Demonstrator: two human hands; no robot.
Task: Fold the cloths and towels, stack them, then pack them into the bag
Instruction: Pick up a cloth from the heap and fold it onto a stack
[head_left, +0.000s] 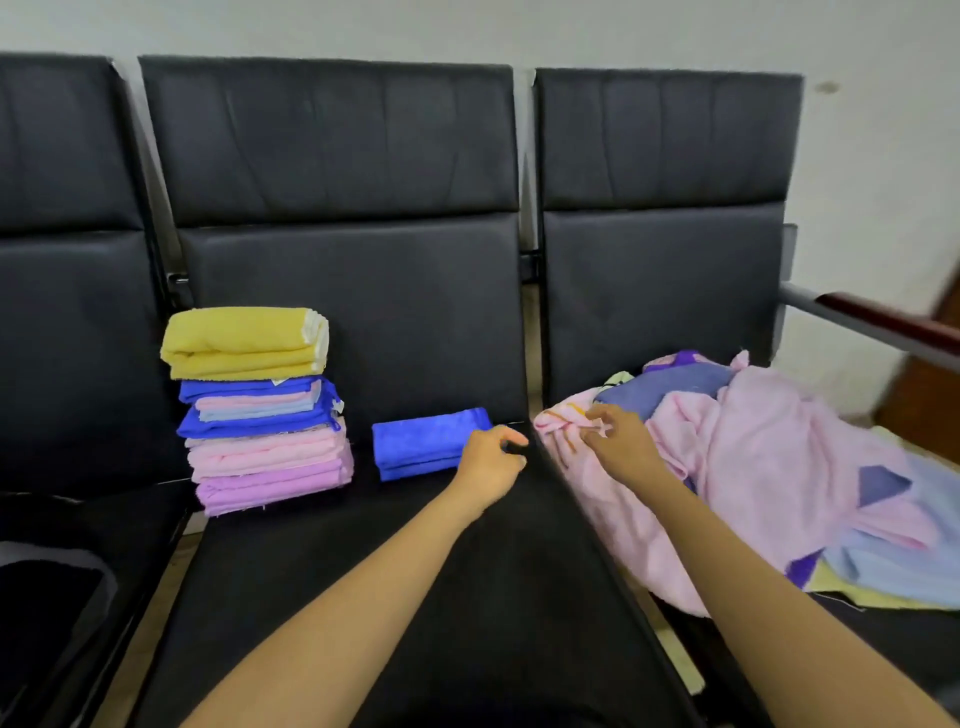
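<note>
Black padded seats (363, 597) set in a row against a pale wall (883, 156) serve as the work surface. On the middle seat a stack (265, 441) of folded towels stands at the back left, with a yellow towel (244, 343) on top. A folded blue cloth (426, 441) lies just beside the stack to its right, not touching it. The unfolded pile (857, 545) covers the right-hand seat.

Grip state. My right hand (618, 441) pinches the hem of the pink towel (753, 467) between thumb and fingertips. The pinch is at the left edge of the pile, next to the gap between the seats. My left hand (491, 462) hovers over the middle seat, just beside the right end of the blue cloth. Its fingers are loosely curled and hold nothing.

Handling. I judge the pink towel to be light, soft and limp. It should drape and sag rather than hold a shape, and its nap should give enough friction to make slipping unlikely. A grey-blue cloth (670, 387) lies partly over it, so other pieces may drag along on lifting. Take hold at the hem or corners, not mid-panel. A second point along the same hem would suit my left hand.

Position relative to grip. The pinched hem lies under my right fingertips. The bulk of the towel spreads away to the right and toward me, over the seat front. My left hand is near the pinch but apart from it, across the seat gap.
</note>
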